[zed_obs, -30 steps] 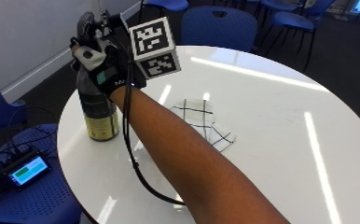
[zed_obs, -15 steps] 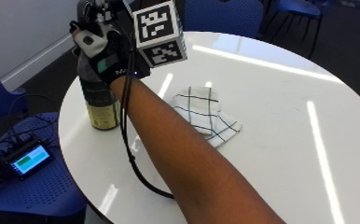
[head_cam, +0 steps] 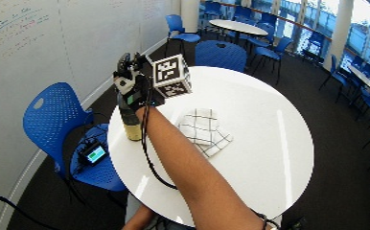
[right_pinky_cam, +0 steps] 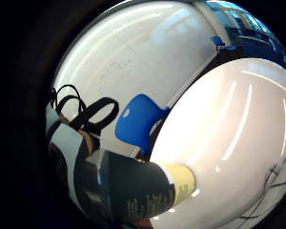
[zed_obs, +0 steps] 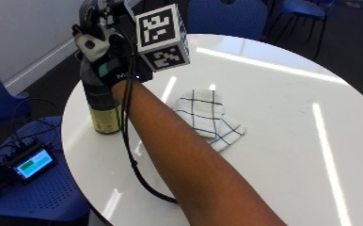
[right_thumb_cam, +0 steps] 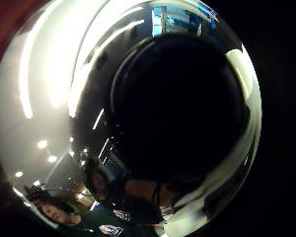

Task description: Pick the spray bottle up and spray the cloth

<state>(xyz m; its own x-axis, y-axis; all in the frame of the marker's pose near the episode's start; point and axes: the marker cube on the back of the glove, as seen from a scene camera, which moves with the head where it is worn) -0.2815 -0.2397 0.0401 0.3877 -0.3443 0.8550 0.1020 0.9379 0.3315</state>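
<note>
Fingers of my gloved right hand [zed_obs: 109, 56] look wrapped around the upper part of the spray bottle [zed_obs: 104, 109], though the glove rig covers them in the outside view and I cannot see each one. From the little-finger-side palm camera the bottle's dark body and yellow lower band [right_pinky_cam: 148, 188] fill the view right against the palm, which fits a grasp around it.

Directly under my fingers, the bottle stands upright, long axis vertical, its base apparently resting on the white round table [zed_obs: 275, 94] near the rim. I judge the lift has not begun.

Further out from the fingers, on the side away from the table edge, lies the cloth [zed_obs: 208, 118], a white piece with a dark grid, crumpled flat on the tabletop. It sits apart from the bottle, near but not touching, and my own forearm crosses between them in the outside view.

That is the relation the next move turns on: the cloth lies sideways from the bottle and lower than my fingers, so once the bottle is raised, the nozzle would need to face toward the cloth. I cannot tell from these views which way the nozzle points.

Beyond the table edge stands a blue chair [head_cam: 54, 120].
</note>
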